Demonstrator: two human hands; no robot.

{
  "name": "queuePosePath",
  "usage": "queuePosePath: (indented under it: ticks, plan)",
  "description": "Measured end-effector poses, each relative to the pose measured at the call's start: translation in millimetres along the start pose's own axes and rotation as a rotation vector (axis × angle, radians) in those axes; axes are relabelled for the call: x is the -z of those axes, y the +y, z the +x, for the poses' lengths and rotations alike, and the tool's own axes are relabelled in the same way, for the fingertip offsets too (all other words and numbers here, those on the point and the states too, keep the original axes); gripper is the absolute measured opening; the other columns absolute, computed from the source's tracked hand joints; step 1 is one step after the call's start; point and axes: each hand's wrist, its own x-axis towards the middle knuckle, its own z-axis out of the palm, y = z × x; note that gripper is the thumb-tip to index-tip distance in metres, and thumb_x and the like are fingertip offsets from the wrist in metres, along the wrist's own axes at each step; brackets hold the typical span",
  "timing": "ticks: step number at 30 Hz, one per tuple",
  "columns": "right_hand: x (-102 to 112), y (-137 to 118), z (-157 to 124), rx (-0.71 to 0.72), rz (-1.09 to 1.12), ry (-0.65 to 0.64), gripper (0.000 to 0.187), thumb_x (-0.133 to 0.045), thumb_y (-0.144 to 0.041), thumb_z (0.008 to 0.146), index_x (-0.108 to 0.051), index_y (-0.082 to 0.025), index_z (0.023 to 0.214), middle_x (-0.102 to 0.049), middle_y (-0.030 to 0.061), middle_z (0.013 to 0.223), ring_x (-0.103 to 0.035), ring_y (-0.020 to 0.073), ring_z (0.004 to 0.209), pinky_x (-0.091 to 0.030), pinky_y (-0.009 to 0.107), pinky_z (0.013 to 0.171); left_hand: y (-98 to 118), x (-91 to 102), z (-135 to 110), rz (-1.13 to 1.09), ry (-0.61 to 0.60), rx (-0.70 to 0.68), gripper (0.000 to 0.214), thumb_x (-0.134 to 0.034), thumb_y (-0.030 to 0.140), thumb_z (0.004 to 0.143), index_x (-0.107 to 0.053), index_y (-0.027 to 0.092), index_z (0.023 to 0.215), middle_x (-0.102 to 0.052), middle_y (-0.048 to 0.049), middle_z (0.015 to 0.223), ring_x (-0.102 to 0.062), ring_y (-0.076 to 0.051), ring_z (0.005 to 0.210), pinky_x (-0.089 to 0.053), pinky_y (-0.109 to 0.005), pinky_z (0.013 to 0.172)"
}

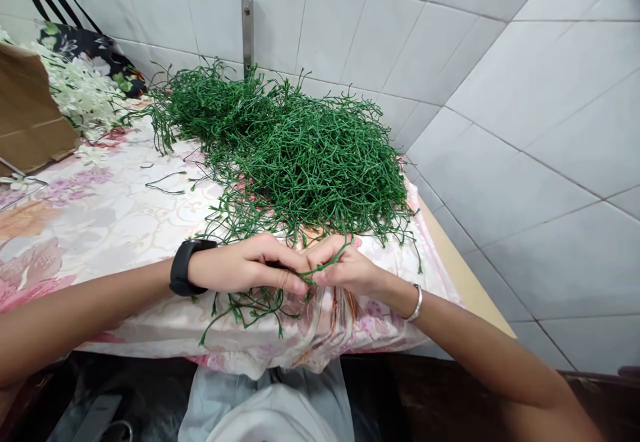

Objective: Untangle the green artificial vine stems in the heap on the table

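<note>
My left hand (250, 265), with a black watch on its wrist, is closed on a bunch of green artificial stems (250, 305) that hang down below it over the table edge. My right hand (345, 267), with a silver bracelet on its wrist, pinches a single green stem (327, 263) between its fingers. The two hands touch at the fingertips near the front edge of the table. Just behind them lies a big heap of green stems (295, 149).
A floral cloth (100, 209) covers the table. A brown cardboard box (25, 115) and white artificial flowers (80, 92) sit at the back left. A white tiled wall (500, 95) runs behind and along the right. A metal bracket (247, 32) is fixed to the wall.
</note>
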Motion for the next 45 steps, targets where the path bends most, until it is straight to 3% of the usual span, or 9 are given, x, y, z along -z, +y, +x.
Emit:
queuePosePath:
  ticks: [6, 13, 18, 23, 27, 36, 45]
  plan:
    - [-2, 8, 2, -0.090, 0.136, 0.082, 0.024, -0.055, -0.020, 0.057, -0.042, -0.013, 0.038, -0.027, -0.0071, 0.040, -0.022, 0.0028, 0.041, -0.014, 0.021, 0.042, -1, -0.1, 2, -0.027, 0.000, 0.034, 0.017, -0.049, 0.019, 0.080, -0.050, 0.011, 0.065, -0.035, 0.0031, 0.060, -0.030, -0.006, 0.057, -0.030, -0.017, 0.054]
    - [-6, 12, 6, -0.129, 0.409, 0.221, 0.016, -0.057, -0.014, 0.051, -0.048, -0.013, 0.038, -0.033, -0.0070, 0.036, -0.025, 0.0018, 0.036, -0.014, 0.018, 0.035, -9, -2.5, 3, -0.136, 0.076, 0.021, 0.015, -0.050, 0.018, 0.079, -0.054, 0.011, 0.066, -0.037, 0.0037, 0.059, -0.030, -0.005, 0.054, -0.027, -0.017, 0.050]
    - [-8, 15, 6, -0.096, 0.435, 0.182, 0.014, -0.060, -0.013, 0.052, -0.053, -0.012, 0.040, -0.041, -0.0057, 0.038, -0.030, 0.0015, 0.037, -0.017, 0.018, 0.037, -11, -3.4, 2, -0.170, 0.067, 0.044, 0.020, -0.051, 0.019, 0.079, -0.050, 0.010, 0.061, -0.030, 0.0042, 0.056, -0.026, -0.005, 0.053, -0.023, -0.019, 0.048]
    - [-5, 18, 2, -0.125, 0.367, 0.061, 0.012, -0.064, -0.020, 0.057, -0.059, -0.011, 0.051, -0.051, -0.0030, 0.048, -0.040, 0.0037, 0.044, -0.024, 0.020, 0.045, -10, -3.7, 0, -0.170, 0.006, 0.076, 0.028, -0.051, 0.024, 0.079, -0.041, 0.012, 0.056, -0.026, 0.0047, 0.052, -0.024, -0.005, 0.049, -0.020, -0.021, 0.045]
    - [-3, 19, 1, -0.079, 0.304, -0.017, 0.025, -0.064, -0.024, 0.059, -0.050, -0.011, 0.043, -0.039, -0.0058, 0.043, -0.033, 0.0034, 0.044, -0.020, 0.022, 0.047, -8, -3.4, 0, -0.191, -0.029, 0.055, 0.027, -0.050, 0.023, 0.080, -0.042, 0.013, 0.056, -0.025, 0.0054, 0.050, -0.022, -0.004, 0.046, -0.018, -0.021, 0.043]
    - [-4, 19, 1, -0.058, 0.321, -0.038, 0.033, -0.063, -0.026, 0.059, -0.039, -0.013, 0.040, -0.029, -0.0069, 0.042, -0.025, 0.0030, 0.043, -0.015, 0.023, 0.046, -9, -3.6, 1, -0.194, -0.061, 0.070, 0.027, -0.051, 0.027, 0.079, -0.044, 0.013, 0.058, -0.026, 0.0062, 0.046, -0.023, -0.003, 0.041, -0.018, -0.020, 0.039]
    - [-4, 16, 1, -0.032, 0.290, -0.101, 0.039, -0.063, -0.027, 0.061, -0.033, -0.014, 0.039, -0.027, -0.0067, 0.043, -0.023, 0.0029, 0.043, -0.013, 0.023, 0.045, -6, -4.9, -2, -0.215, -0.085, 0.114, 0.026, -0.051, 0.027, 0.080, -0.046, 0.012, 0.059, -0.028, 0.0055, 0.046, -0.025, -0.003, 0.040, -0.019, -0.020, 0.040]
